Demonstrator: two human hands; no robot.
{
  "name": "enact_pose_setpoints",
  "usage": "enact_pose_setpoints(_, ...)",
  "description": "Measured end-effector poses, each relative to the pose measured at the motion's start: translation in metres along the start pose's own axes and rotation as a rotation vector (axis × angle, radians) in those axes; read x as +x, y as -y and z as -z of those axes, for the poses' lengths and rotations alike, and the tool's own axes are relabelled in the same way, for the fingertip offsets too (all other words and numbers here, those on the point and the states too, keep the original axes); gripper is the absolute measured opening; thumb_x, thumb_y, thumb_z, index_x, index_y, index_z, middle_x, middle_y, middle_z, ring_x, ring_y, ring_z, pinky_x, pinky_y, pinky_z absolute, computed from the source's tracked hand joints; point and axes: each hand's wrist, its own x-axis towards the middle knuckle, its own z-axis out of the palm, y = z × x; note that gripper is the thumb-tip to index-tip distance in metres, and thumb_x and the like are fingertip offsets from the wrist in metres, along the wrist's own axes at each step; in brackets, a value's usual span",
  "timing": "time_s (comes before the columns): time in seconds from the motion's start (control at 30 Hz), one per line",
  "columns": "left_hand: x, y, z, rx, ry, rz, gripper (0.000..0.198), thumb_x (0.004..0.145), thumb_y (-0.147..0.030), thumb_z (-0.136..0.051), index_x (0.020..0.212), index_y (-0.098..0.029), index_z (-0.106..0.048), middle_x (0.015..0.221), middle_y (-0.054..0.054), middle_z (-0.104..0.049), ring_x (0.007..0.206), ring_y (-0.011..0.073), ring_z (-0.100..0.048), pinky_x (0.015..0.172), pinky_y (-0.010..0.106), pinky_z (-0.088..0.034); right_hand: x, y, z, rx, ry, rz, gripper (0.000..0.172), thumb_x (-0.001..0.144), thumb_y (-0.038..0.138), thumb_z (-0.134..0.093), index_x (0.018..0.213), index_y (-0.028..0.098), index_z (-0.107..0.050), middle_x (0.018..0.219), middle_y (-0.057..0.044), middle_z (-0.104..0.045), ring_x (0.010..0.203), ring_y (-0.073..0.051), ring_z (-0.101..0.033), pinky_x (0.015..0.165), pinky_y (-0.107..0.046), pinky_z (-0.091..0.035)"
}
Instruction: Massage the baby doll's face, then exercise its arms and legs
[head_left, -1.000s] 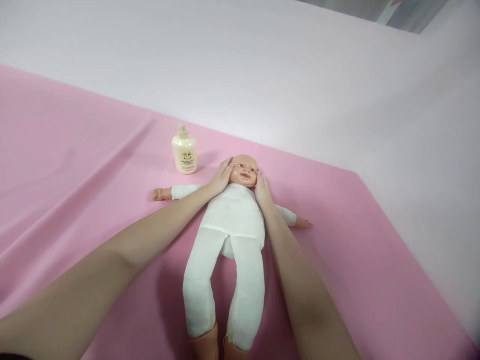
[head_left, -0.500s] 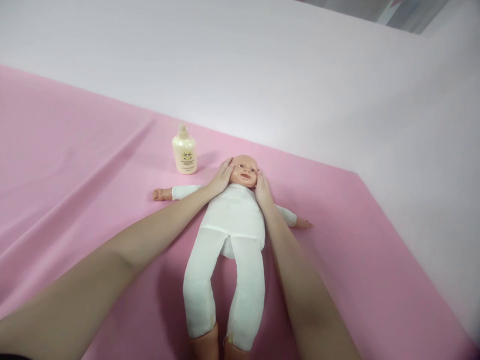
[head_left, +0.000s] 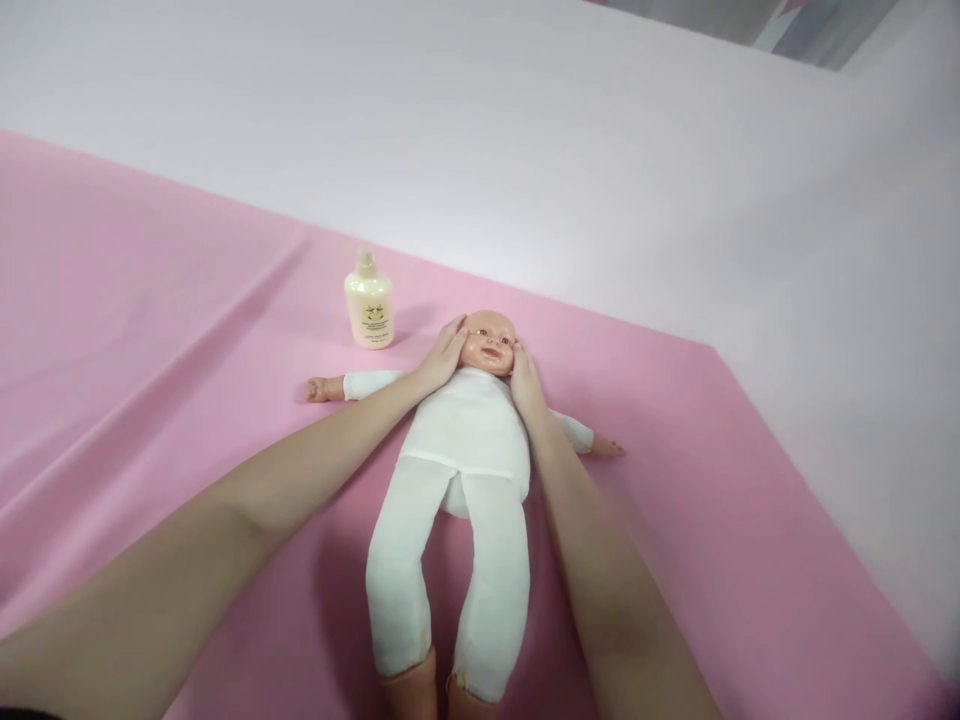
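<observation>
A baby doll (head_left: 465, 440) in a white suit lies on its back on a pink sheet (head_left: 150, 330), head away from me, arms spread out. My left hand (head_left: 442, 355) rests flat against the left side of the doll's head (head_left: 489, 342), fingers stretched along the cheek. My right hand (head_left: 525, 382) lies flat against the other side of the head, fingers extended. Neither hand grips anything. Both forearms reach in from the bottom edge along the doll's body.
A small cream lotion bottle (head_left: 369, 302) stands upright on the sheet just left of the doll's head. A white wall (head_left: 525, 150) rises behind the sheet and runs down the right side. The sheet has soft folds on the left.
</observation>
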Motion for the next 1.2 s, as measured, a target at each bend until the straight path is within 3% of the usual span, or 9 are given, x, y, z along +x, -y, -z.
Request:
enact_pose_setpoints(0.23, -0.001, -0.003, -0.002, -0.01, -0.018, 0.016, 0.06, 0.124, -0.056, -0.055, 0.172, -0.021, -0.065, 0.191, 0.019, -0.063, 0.19, 0.0337, -0.048, 0.163, 0.055, -0.028, -0.005, 0.013, -0.001, -0.078, -0.043, -0.044, 0.053, 0.108, 0.07, -0.065, 0.138, 0.028, -0.08, 0.168, -0.012, -0.082, 0.166, -0.035, -0.073, 0.153, -0.062, -0.05)
enact_pose_setpoints(0.4, -0.001, 0.0, -0.008, -0.068, -0.046, 0.033, 0.057, 0.125, -0.046, -0.047, 0.172, -0.019, -0.062, 0.192, 0.021, -0.061, 0.19, 0.0312, -0.05, 0.161, 0.053, -0.033, -0.009, 0.016, -0.002, -0.063, -0.025, -0.002, 0.049, 0.112, 0.068, -0.06, 0.134, 0.03, -0.082, 0.161, -0.008, -0.087, 0.16, -0.032, -0.076, 0.152, -0.059, -0.052)
enact_pose_setpoints(0.63, 0.0, 0.001, -0.007, -0.056, -0.041, 0.033, 0.06, 0.127, -0.055, -0.045, 0.174, -0.021, -0.062, 0.194, 0.02, -0.06, 0.19, 0.0319, -0.049, 0.162, 0.054, -0.032, -0.013, 0.019, -0.002, -0.054, -0.006, -0.001, 0.051, 0.114, 0.071, -0.059, 0.135, 0.029, -0.082, 0.161, -0.008, -0.087, 0.16, -0.033, -0.076, 0.152, -0.059, -0.052)
enact_pose_setpoints(0.83, 0.0, -0.002, 0.0, 0.016, 0.012, 0.016, 0.065, 0.123, -0.058, -0.056, 0.176, -0.02, -0.062, 0.193, 0.021, -0.06, 0.19, 0.0357, -0.048, 0.163, 0.058, -0.028, -0.008, 0.015, 0.001, -0.066, -0.04, -0.029, 0.049, 0.113, 0.07, -0.065, 0.133, 0.029, -0.084, 0.162, -0.008, -0.087, 0.163, -0.032, -0.073, 0.154, -0.058, -0.05)
enact_pose_setpoints(1.07, -0.004, -0.012, 0.004, 0.065, 0.035, 0.037, 0.063, 0.121, -0.04, -0.057, 0.178, -0.015, -0.058, 0.196, 0.023, -0.057, 0.193, 0.0336, -0.044, 0.163, 0.053, -0.028, -0.002, 0.008, 0.001, -0.02, -0.031, -0.044, 0.051, 0.107, 0.076, -0.072, 0.134, 0.035, -0.083, 0.161, -0.003, -0.086, 0.165, -0.033, -0.072, 0.154, -0.063, -0.049)
enact_pose_setpoints(1.2, -0.003, -0.011, 0.002, 0.038, 0.012, 0.039, 0.061, 0.121, -0.039, -0.056, 0.176, -0.014, -0.059, 0.195, 0.024, -0.057, 0.191, 0.0332, -0.047, 0.162, 0.052, -0.031, -0.003, 0.008, 0.001, -0.024, -0.043, -0.042, 0.055, 0.104, 0.076, -0.071, 0.134, 0.03, -0.082, 0.163, -0.009, -0.085, 0.163, -0.034, -0.074, 0.153, -0.061, -0.05)
